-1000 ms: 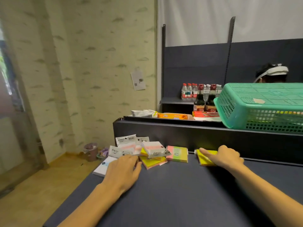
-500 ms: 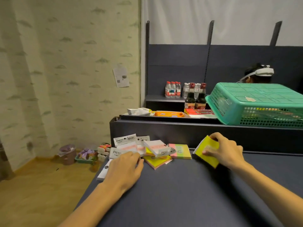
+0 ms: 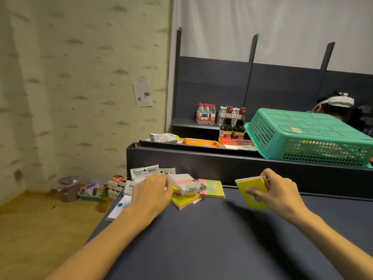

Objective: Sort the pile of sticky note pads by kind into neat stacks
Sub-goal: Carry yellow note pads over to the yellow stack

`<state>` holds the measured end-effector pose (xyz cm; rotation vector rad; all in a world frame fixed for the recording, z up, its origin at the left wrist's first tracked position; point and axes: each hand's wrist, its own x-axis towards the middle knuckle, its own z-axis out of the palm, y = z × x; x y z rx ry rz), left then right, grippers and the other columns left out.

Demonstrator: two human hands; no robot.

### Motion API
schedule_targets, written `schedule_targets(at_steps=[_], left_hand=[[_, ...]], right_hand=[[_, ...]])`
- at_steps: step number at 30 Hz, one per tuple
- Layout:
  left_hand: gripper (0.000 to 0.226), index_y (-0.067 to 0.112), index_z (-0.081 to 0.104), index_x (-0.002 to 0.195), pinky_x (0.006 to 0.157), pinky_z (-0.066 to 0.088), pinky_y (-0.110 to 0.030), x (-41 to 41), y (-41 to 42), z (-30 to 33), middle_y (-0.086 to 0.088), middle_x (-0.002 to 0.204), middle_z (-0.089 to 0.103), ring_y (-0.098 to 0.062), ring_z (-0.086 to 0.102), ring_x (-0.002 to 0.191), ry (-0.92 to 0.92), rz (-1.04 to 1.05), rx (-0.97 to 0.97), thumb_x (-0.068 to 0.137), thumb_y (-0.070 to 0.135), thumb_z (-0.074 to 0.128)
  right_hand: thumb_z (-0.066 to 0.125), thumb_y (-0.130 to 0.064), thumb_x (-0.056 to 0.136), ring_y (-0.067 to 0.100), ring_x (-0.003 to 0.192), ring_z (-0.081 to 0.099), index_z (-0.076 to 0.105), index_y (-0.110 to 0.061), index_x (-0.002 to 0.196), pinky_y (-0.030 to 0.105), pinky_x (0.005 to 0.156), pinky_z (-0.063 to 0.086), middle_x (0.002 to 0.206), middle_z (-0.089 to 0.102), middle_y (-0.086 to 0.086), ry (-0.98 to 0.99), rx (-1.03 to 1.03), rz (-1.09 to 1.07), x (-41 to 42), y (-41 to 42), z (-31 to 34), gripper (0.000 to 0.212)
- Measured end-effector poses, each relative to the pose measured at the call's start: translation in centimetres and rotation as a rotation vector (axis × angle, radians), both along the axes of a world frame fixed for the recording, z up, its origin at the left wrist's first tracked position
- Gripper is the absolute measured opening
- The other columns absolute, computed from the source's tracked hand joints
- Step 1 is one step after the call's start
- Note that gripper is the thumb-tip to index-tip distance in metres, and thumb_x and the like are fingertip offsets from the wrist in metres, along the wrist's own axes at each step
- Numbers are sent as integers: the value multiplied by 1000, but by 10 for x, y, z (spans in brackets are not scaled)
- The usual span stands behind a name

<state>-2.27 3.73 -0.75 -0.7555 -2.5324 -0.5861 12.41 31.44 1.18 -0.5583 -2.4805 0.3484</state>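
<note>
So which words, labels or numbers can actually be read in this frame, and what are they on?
No text can be read for certain.
White wrapped pads: black print and code marks, blurred.
Yellow pad in the right hand: round mark, unreadable.
Wall paper: code square, too small.
Bottles: labels blurred.

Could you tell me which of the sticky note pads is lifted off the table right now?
The yellow pad held tilted in the right hand; the other pads lie flat in the pile by the left hand.

Matt dark tabletop (image 3: 222, 239); perforated green plastic basket (image 3: 308, 136); glossy film-wrapped pads (image 3: 186, 183); wooden floor (image 3: 40, 229).
</note>
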Motion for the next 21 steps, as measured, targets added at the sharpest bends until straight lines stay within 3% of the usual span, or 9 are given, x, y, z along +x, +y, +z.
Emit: schedule_targets(at_steps=[5,14,17,21], left_hand=[[32,19,62,105,80,45,-35,-1,19,6,-5,113,64,-26,58,104,-191,159,-41,95,41,41],[37,10,70,93,82,52,-36,-17,38,8,-9,95,70,-26,64,94,-569,247,216,82,45,65],[24,10,73,82,83,52,-37,-15,40,10,-6,87,71,-24,64,91,-581,223,326,84,33,65],[20,17,73,94,75,48,-31,-5,41,19,-4,104,69,-25,62,96,-389,271,299,89,24,55]], right_hand=[[72,-56,72,21,73,62,44,-27,81,41,78,47,65,63,-12,14,-8,40,-6,15,-6,41],[71,-56,73,18,74,62,44,-30,83,41,79,48,71,63,-12,32,-63,94,-8,26,-12,39],[72,-55,73,17,74,61,43,-30,82,41,79,49,72,59,-14,31,-78,109,-6,25,-12,38],[71,-55,74,17,76,61,45,-29,85,41,80,49,75,60,-13,31,-93,120,0,23,-11,38]])
